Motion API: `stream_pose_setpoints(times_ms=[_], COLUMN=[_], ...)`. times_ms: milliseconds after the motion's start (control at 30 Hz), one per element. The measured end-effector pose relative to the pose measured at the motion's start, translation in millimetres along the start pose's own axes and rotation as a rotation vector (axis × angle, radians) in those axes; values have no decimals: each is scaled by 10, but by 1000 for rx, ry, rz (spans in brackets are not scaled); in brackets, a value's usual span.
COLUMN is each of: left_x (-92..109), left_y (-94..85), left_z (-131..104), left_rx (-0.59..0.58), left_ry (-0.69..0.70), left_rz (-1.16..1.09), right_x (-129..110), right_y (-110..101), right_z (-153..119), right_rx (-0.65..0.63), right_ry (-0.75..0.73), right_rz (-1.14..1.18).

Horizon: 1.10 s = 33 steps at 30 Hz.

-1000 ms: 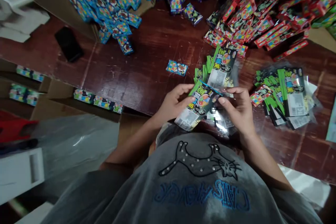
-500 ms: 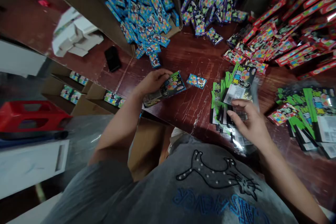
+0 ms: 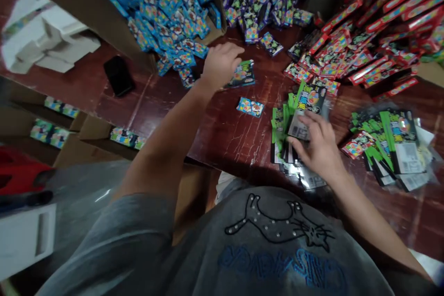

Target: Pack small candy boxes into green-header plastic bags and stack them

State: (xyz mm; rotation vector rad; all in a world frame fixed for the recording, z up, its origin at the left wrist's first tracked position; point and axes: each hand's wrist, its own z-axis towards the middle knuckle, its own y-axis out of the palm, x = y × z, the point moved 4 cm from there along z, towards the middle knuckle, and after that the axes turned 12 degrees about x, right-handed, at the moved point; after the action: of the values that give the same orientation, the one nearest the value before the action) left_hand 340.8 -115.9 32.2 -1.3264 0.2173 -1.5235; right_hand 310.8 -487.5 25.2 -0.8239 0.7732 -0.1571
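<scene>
My left hand (image 3: 222, 64) is closed, with its fingers pointing right, over a black-and-green printed pouch (image 3: 243, 74). The hand hides the pouch's left part, and the grip itself is partly hidden. Just below lies a single small blue candy packet (image 3: 250, 107), flat on the table. On the right, my right hand (image 3: 317, 145) rests over a fanned stack of similar pouches (image 3: 281, 134). Its thumb and fingers are apart, with the fingertips touching the top pouch (image 3: 308, 101).
Blue packets (image 3: 173, 14) spill from a cardboard box, beside heaps of purple packets (image 3: 263, 0) and red packets (image 3: 347, 51). More pouches (image 3: 391, 143) lie at the right with a red packet (image 3: 358, 144) on them. A black phone (image 3: 118, 76) lies on the left.
My left hand has moved up and right, and the pouch has moved with it. The right hand's thumb and fingers have spread wider over the stack. The view has shifted slightly.
</scene>
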Motion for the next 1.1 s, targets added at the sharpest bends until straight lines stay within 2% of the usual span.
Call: stream_pose_setpoints(times_ms=[67,133,200,267,333,400,500,567,700,800,900,1033,1100], left_x=[346,755,1081,1213,1238,1249,1282,1294,1332,1456,1672,2019,2160], left_y=[132,244,328,414,547,707,858,864,859,1002,1264,1669,1843], left_z=[-410,-1060,-1753,-2253,-2505,-2557,-2495,-2453,-2427,-2432,-2394,-2242,-2145], left_rx=[-62,-194,-302,-276,-253,-312,-482,-539,-538,-549,-570,-591,-607], left_ry=[88,203,250,135,66,117,304,373,377,420,499,584,619], left_rz=[-17,-167,-321,-404,-382,-290,-109,-11,92,86,68,33,11], right_x=[154,239,261,265,264,259,292,341,453,574,721,897,1051], right_y=[-202,-377,-491,-533,-489,-356,-139,-60,-58,-187,-406,-803,-1056], right_z=[-292,-689,-1099,-1425,-1600,-1624,-1499,-1382,-1250,-1295,-1414,-1531,-1535], right_rx=[42,48,47,71,64,-44,-217,-248,-255,-223,-168,-82,22], right_ry=[48,77,127,214,261,203,94,76,35,24,69,60,67], right_rz=[-84,-128,-153,-182,-229,-290,-365,-379,-365,-368,-391,-335,-327])
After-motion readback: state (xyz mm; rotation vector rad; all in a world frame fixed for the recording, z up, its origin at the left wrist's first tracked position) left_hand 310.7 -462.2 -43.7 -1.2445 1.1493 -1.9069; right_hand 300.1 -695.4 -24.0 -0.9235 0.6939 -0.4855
